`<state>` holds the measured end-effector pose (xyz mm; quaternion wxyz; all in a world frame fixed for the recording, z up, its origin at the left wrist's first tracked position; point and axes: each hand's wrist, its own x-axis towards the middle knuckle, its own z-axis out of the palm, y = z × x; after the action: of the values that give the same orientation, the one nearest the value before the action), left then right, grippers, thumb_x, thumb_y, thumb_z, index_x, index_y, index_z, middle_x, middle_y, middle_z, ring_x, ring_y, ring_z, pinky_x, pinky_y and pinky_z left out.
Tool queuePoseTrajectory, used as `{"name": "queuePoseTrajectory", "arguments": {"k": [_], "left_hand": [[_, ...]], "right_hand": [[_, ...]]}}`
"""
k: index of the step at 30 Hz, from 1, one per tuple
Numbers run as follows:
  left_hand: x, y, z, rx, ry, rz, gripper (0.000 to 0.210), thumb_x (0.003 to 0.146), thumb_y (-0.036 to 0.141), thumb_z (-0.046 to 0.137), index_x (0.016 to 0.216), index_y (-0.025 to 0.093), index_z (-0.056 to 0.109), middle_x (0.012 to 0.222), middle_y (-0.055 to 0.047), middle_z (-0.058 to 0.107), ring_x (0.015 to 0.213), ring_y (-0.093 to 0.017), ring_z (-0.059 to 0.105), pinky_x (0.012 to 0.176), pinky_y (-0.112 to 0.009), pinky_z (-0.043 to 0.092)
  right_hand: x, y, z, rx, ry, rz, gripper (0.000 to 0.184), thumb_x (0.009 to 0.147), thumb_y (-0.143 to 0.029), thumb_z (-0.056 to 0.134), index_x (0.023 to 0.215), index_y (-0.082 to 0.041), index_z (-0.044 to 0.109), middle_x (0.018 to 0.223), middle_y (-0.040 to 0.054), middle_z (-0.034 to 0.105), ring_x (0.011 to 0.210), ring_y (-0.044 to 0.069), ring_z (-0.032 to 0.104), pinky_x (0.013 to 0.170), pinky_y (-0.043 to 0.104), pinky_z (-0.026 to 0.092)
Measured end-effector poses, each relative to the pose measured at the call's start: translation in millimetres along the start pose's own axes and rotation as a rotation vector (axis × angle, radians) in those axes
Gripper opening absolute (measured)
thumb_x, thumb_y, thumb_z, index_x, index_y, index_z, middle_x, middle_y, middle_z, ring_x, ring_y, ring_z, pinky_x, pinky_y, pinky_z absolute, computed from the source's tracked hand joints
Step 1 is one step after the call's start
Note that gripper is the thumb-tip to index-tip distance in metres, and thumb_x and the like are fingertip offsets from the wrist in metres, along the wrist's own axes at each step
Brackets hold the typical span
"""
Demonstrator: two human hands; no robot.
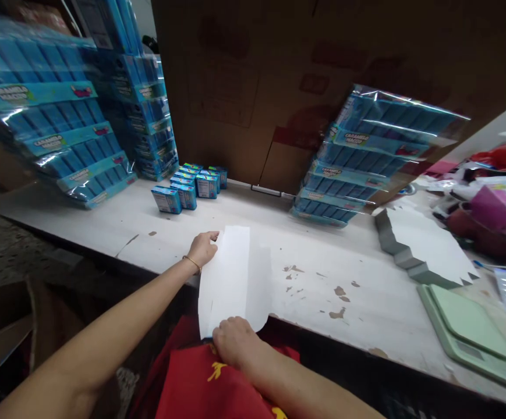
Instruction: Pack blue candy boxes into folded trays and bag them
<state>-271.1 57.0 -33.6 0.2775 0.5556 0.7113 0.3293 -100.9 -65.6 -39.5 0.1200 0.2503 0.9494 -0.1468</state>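
A white cardboard piece point(226, 273), folded lengthwise with a rounded flap on its right, lies at the table's front edge, its near end jutting over it. My left hand point(204, 249) grips its left edge near the far end, the fingers bent and partly hidden. At the near end, my right hand point(237, 340) is closed over the card's edge, knuckles up. Beyond the card, several small blue boxes point(167, 199) stand grouped on the white table point(314, 256).
Plastic-wrapped stacks of blue boxes stand at left point(64, 116) and right point(349, 157), before a large brown carton point(244, 75). On the right lie a stack of grey-white die-cut cards point(427, 244), a pale green scale point(471, 326) and heaped plastic bags point(492, 209).
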Motion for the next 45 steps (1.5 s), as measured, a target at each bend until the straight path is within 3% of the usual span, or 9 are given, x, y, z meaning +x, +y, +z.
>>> {"name": "queuePoseTrajectory", "arguments": {"k": [5, 9, 16, 25, 31, 34, 37, 40, 45], "left_hand": [[1.6, 10.5, 2.7, -0.022, -0.057, 0.074, 0.050, 0.054, 0.001, 0.042, 0.097, 0.016, 0.062, 0.094, -0.002, 0.066, 0.088, -0.014, 0.059, 0.083, -0.024, 0.045], [5.6, 11.4, 1.8, -0.027, -0.070, 0.071, 0.050, 0.052, -0.001, 0.042, 0.097, 0.014, 0.060, 0.092, -0.003, 0.066, 0.083, -0.014, 0.060, 0.075, -0.023, 0.048], [11.5, -9.2, -14.4, -0.004, -0.040, -0.014, 0.053, 0.055, 0.001, 0.041, 0.105, 0.010, 0.055, 0.095, -0.006, 0.064, 0.081, -0.015, 0.060, 0.069, -0.023, 0.049], [10.7, 0.7, -17.8, 0.025, -0.094, -0.006, 0.052, 0.052, -0.001, 0.043, 0.100, 0.016, 0.056, 0.093, -0.003, 0.064, 0.079, -0.014, 0.058, 0.070, -0.023, 0.047], [16.2, -10.3, -16.8, 0.018, -0.138, -0.103, 0.055, 0.056, -0.001, 0.040, 0.107, 0.011, 0.053, 0.090, -0.004, 0.066, 0.070, -0.012, 0.061, 0.056, -0.017, 0.046], [20.6, -13.3, -16.3, 0.067, -0.125, -0.106, 0.050, 0.055, -0.001, 0.042, 0.100, 0.012, 0.059, 0.091, -0.004, 0.066, 0.079, -0.014, 0.060, 0.067, -0.019, 0.046], [23.1, -13.7, -16.2, 0.114, -0.112, -0.097, 0.050, 0.054, 0.000, 0.044, 0.100, 0.012, 0.059, 0.093, -0.005, 0.065, 0.085, -0.015, 0.059, 0.075, -0.020, 0.044], [22.5, -12.3, -16.6, 0.149, -0.108, -0.089, 0.049, 0.055, 0.001, 0.045, 0.101, 0.011, 0.059, 0.094, -0.007, 0.064, 0.084, -0.016, 0.059, 0.075, -0.021, 0.043], [24.4, -10.5, -16.7, 0.189, -0.112, -0.051, 0.046, 0.055, 0.003, 0.047, 0.097, 0.014, 0.062, 0.092, -0.005, 0.064, 0.086, -0.017, 0.057, 0.077, -0.023, 0.042]], "right_hand": [[-1.7, 0.5, -17.6, -0.033, -0.095, -0.101, 0.021, 0.076, -0.014, 0.047, 0.092, -0.011, 0.061, 0.079, 0.0126, 0.064, 0.074, 0.024, 0.062, 0.060, 0.034, 0.049], [4.5, 8.0, -28.3, -0.052, -0.181, -0.199, 0.019, 0.076, -0.014, 0.046, 0.084, -0.012, 0.062, 0.076, 0.0104, 0.066, 0.070, 0.024, 0.063, 0.056, 0.033, 0.049], [4.6, 23.0, -47.0, -0.038, -0.164, -0.228, 0.018, 0.074, -0.017, 0.048, 0.087, -0.016, 0.061, 0.083, 0.0076, 0.066, 0.072, 0.023, 0.063, 0.054, 0.031, 0.049], [22.3, 28.3, -51.8, 0.002, -0.319, -0.290, 0.019, 0.075, -0.020, 0.049, 0.087, -0.017, 0.064, 0.082, 0.0065, 0.067, 0.072, 0.020, 0.063, 0.054, 0.026, 0.043], [19.9, 54.6, -57.9, 0.344, -0.264, -0.362, 0.024, 0.077, -0.022, 0.044, 0.090, -0.020, 0.063, 0.090, 0.0023, 0.064, 0.075, 0.013, 0.058, 0.060, 0.020, 0.040], [37.8, 76.6, -69.0, 0.285, -0.001, -0.142, 0.027, 0.082, -0.021, 0.037, 0.091, -0.017, 0.061, 0.097, 0.0052, 0.061, 0.083, 0.015, 0.055, 0.070, 0.022, 0.041], [67.8, 98.3, -76.6, 0.094, 0.219, 0.109, 0.040, 0.080, -0.011, 0.034, 0.117, -0.016, 0.047, 0.129, 0.0085, 0.041, 0.112, 0.022, 0.040, 0.086, 0.032, 0.035], [91.2, 111.0, -73.1, -0.022, 0.131, 0.139, 0.052, 0.077, -0.015, 0.040, 0.128, -0.020, 0.034, 0.140, 0.0031, 0.025, 0.124, 0.026, 0.022, 0.094, 0.039, 0.029], [97.5, 113.8, -67.2, -0.072, 0.127, 0.090, 0.053, 0.075, -0.020, 0.042, 0.127, -0.023, 0.034, 0.138, 0.0012, 0.029, 0.118, 0.027, 0.029, 0.087, 0.041, 0.034]]}}
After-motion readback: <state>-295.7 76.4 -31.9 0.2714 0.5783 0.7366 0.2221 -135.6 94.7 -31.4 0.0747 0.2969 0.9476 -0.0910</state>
